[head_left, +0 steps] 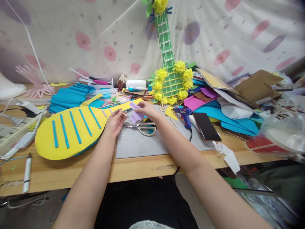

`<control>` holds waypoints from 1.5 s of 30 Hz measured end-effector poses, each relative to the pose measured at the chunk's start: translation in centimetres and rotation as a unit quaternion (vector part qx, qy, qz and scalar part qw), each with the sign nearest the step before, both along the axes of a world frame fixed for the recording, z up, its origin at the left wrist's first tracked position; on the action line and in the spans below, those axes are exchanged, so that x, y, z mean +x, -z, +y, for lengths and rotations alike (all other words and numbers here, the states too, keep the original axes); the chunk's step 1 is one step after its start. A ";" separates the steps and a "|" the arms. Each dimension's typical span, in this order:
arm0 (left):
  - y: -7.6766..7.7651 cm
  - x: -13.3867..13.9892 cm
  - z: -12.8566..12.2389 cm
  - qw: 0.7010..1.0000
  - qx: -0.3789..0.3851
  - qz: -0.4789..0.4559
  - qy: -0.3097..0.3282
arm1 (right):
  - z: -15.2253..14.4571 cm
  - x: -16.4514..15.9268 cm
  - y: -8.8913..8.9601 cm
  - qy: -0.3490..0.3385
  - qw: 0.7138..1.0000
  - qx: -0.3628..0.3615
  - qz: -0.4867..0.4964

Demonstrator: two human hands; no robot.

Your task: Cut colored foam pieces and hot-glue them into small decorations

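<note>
My left hand [114, 123] pinches a thin light stick [125, 114], whose far end points toward the purple paper. In my right hand [148, 110], closed between thumb and fingers, is a folded piece of purple paper [135, 117]. Scissors [145, 129] with pale handles lie just beneath it on the grey cutting mat [140, 149]. To the left rests a yellow paper guitar shape [64, 143] with several blue strips across its body and small purple strips on its neck. Its neck runs behind both hands.
A green guitar [172, 84] ringed with yellow paper flowers leans at the back. Right of the mat's middle are a blue glue gun [184, 115] and a phone [206, 126]. A marker [27, 173] lies front left, and a plastic tub [281, 130] stands far right.
</note>
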State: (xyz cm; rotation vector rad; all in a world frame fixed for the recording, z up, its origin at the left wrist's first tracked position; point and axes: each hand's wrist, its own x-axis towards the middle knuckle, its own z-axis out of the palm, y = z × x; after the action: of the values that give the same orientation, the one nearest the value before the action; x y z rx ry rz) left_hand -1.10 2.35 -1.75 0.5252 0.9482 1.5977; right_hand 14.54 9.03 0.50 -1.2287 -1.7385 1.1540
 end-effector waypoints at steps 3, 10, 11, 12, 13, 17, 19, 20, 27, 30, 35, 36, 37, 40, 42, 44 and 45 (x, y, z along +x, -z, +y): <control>0.0 0.3 -0.3 0.999 0.002 -0.027 0.046 | -1.7 0.1 0.9 0.006 1.000 0.023 0.008; 0.1 1.4 -0.7 0.998 0.004 0.004 0.056 | -3.4 -0.7 2.3 -0.039 0.996 0.044 0.067; 0.1 1.5 -0.7 0.999 0.004 0.009 0.050 | -3.4 -0.8 2.3 -0.042 0.996 0.044 0.071; 0.1 1.6 -0.7 0.999 0.004 0.011 0.046 | -3.5 -0.8 2.2 -0.043 0.995 0.043 0.073; 0.1 1.6 -0.7 0.999 0.004 0.012 0.042 | -3.6 -0.8 2.1 -0.044 0.996 0.043 0.070; 0.2 1.8 -0.7 1.000 0.000 0.019 0.014 | -4.1 -0.6 1.7 -0.049 0.997 0.045 0.050; 0.3 1.9 -0.6 1.000 0.001 0.025 -0.006 | -4.3 -0.5 1.6 -0.051 0.997 0.048 0.042; 0.3 1.9 -0.6 0.999 0.005 0.030 -0.016 | -4.4 -0.5 1.6 -0.052 0.997 0.049 0.037; 0.6 1.8 -0.5 0.997 0.025 0.059 -0.048 | -4.8 -0.9 1.6 -0.018 0.998 0.062 -0.012; 0.6 1.8 -0.4 0.998 0.004 0.053 -0.040 | -4.7 -1.1 1.8 0.008 0.997 0.069 -0.024; 0.6 2.1 -0.6 0.997 -0.028 0.069 0.026 | -4.7 -1.1 2.1 0.028 0.994 0.087 -0.062; 0.6 2.1 -0.6 0.996 -0.030 0.078 0.031 | -4.6 -1.0 2.1 0.026 0.993 0.092 -0.065; 0.5 2.2 -0.7 0.995 -0.030 0.086 0.027 | -4.6 -0.9 2.0 0.024 0.993 0.096 -0.063; 0.2 2.0 -0.7 0.995 -0.025 0.095 -0.008 | -4.1 -0.4 1.6 0.030 0.994 0.093 -0.040; 0.0 1.8 -0.7 0.994 -0.031 0.097 -0.035 | -3.6 0.2 1.4 0.060 0.993 0.081 -0.054; 0.1 1.7 -0.5 0.992 -0.037 0.101 -0.072 | -3.1 0.9 1.2 0.098 0.987 0.069 -0.108; 0.1 1.6 -0.4 0.990 -0.036 0.104 -0.089 | -2.9 1.2 1.1 0.108 0.982 0.070 -0.141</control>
State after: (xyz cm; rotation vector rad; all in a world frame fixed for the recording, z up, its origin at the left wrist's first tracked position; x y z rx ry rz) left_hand 0.50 1.93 -1.89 0.5777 1.2328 1.6840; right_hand 15.69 6.09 -0.60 -1.5082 -1.8000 0.7456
